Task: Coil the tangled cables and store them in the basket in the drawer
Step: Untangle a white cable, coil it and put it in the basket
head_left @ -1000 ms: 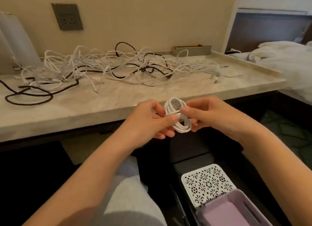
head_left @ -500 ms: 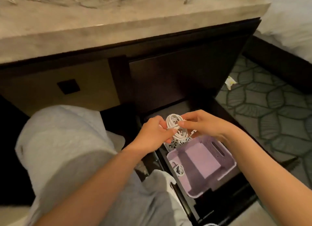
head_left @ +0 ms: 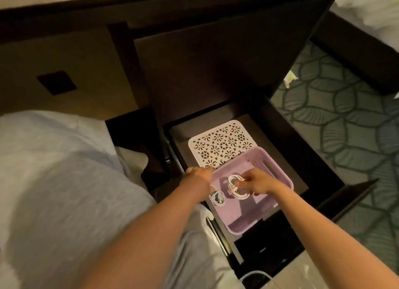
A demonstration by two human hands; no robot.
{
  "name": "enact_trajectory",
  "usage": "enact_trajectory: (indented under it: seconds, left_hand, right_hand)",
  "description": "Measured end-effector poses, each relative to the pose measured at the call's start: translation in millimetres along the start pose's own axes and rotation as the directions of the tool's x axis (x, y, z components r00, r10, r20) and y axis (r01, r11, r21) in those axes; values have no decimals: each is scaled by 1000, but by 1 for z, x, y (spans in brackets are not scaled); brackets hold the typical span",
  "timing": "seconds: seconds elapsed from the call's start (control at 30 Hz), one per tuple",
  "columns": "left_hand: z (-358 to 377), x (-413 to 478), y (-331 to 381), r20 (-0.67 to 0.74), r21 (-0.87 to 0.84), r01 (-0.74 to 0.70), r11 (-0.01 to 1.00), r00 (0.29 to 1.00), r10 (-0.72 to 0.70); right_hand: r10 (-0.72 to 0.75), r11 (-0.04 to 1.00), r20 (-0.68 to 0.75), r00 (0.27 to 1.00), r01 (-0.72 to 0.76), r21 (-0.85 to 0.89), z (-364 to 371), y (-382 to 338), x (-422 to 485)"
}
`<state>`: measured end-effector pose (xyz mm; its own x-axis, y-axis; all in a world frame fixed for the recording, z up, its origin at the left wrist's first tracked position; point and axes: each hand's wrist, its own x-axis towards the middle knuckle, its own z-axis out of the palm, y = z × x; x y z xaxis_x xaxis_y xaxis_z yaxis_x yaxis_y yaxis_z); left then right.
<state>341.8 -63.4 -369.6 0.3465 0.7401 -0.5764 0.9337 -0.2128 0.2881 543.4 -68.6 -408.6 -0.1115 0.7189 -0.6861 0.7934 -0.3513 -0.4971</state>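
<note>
Dark wood drawer (head_left: 302,141), pulled open low at the person's right; its front end is lost in shadow, and so is whatever lies under the basket there.

Lilac plastic basket (head_left: 244,215), open-topped, sitting in the drawer. Its near wall is partly covered by the right forearm.

White pierced panel (head_left: 220,144), flat in the drawer behind the basket, its near edge tucked behind the basket's far wall. Whether it is a lid cannot be told.

Right hand (head_left: 257,181), inside the basket, fingers pinched on the coil and holding it low over the floor. Contact with the floor cannot be made out.

Left hand (head_left: 197,176), at the basket's far left corner. Blurred; whether it grips the rim or only rests there cannot be told.

Coil (head_left: 234,187), white cable, wound in a small hank. Judged light, soft and springy, with a smooth jacket that may slip. The loops will likely loosen if let go carelessly. Best held across the whole bundle where the turns cross, not by a single strand or a plug. Its ends and plugs are hidden by the fingers.

Second coil (head_left: 217,196), white, lying in the basket against the left wall, partly hidden by the left wrist. How it is fastened is too small to read.

Stray white cable (head_left: 254,275), a loop at the bottom edge, cut off by the frame.
</note>
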Motion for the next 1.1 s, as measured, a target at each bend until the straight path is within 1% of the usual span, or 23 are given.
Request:
enact_trajectory:
  seconds: [0.07,0.17,0.23,0.3,0.4,0.5,0.57,0.7,0.77,0.87,0.97,1.03,1.1]
  left_hand:
    - [6,1,0,13,48,7,999,1000,-8]
    - [13,2,-3,-5,121,-36,992,999,37]
    - [14,3,-4,-15,115,-46,992,999,48]
    - [14,2,-3,-13,95,-48,994,999,50]
    - [12,2,-4,-21,80,-55,995,998,57]
    - [11,2,-4,-9,61,-46,997,999,46]
    - [9,1,-4,-7,57,-46,997,999,47]
    - [8,0,-4,-1,20,-48,999,999,48]
    - [7,-1,-5,1,0,-46,999,999,46]
    - [1,-3,-4,11,-33,-52,998,999,52]
    - [-7,-8,-3,37,-83,-37,996,999,40]
    - [-14,-11,-4,30,-109,-26,994,999,29]
    - [-22,-18,-3,-6,-139,-32,990,999,31]
  right_hand:
    - [32,998,-37,999,-34,-59,14,8,13]
    - [40,997,-66,997,-44,-60,34,15,26]
    - [53,997,-106,993,-58,-50,42,20,34]
    - [67,998,-156,985,-68,-1,44,24,37]
    - [56,997,-186,981,-45,59,45,21,40]
    - [60,998,-268,962,-53,33,50,14,40]
    - [32,999,-303,952,-29,13,56,8,39]
    - [-47,999,-293,955,51,5,59,-1,33]
    - [-38,999,-302,953,45,17,59,-1,31]
    - [20,1000,-289,957,-21,1,56,0,28]
    - [41,994,-228,973,-63,-93,48,-8,24]
    - [-5,986,-176,984,-24,-168,37,-18,18]
    - [-64,972,-143,988,29,-234,24,-32,11]
